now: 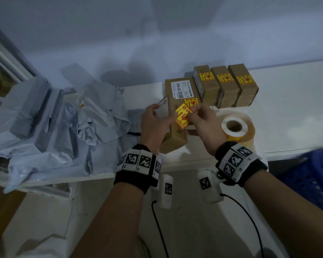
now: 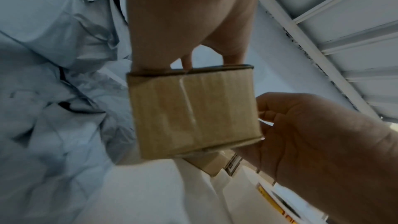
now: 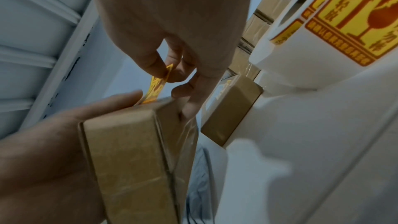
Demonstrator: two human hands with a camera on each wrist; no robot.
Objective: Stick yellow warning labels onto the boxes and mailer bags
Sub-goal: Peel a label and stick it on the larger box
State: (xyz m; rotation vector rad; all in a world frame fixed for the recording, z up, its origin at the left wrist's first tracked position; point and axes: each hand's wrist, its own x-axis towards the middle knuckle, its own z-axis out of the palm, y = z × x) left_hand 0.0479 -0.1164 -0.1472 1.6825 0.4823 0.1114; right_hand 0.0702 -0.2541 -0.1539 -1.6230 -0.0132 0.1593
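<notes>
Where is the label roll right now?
In the head view the label roll lies on the white table, just right of the right hand and in front of the three labelled boxes.

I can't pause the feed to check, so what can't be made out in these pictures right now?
- Held box: its top face is largely hidden by both hands in the head view.
- Label: whether it touches the box yet; the right hand and left hand cover its edges.
- Mailer bags: any labels lost in folds, head view.
- Label roll: cut off by the right wrist view's edge.
</notes>
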